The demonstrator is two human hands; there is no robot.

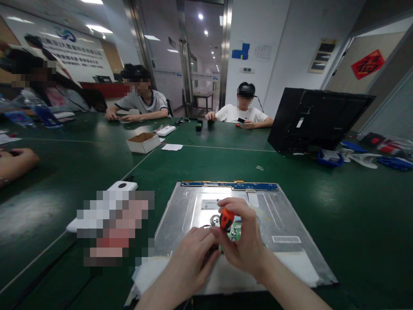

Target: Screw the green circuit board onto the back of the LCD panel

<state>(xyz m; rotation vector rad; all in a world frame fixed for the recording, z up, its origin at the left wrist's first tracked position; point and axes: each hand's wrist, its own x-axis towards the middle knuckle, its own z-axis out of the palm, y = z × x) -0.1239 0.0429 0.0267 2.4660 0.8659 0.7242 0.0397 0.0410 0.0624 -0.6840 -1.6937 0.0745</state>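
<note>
A silver metal-backed display panel [287,217] lies flat on the green table before me, with a narrow blue circuit strip [209,185] along its far edge. My right hand [247,243] is closed around the orange and black handle of a screwdriver [226,218], held over the panel's middle. A small green circuit board [238,231] shows partly beneath that hand. Close beside it, my left hand [193,254] has its fingers bent and pinched together low over the panel; what they hold, if anything, is hidden. The screwdriver's tip is also out of sight.
Left of the panel lie a white power bank [124,187] and a blurred-out pinkish item [124,228]. Farther off stand an open white box [143,143] and a large black monitor [316,120]. Blue gloves [395,162] lie at right. Several people sit around the table.
</note>
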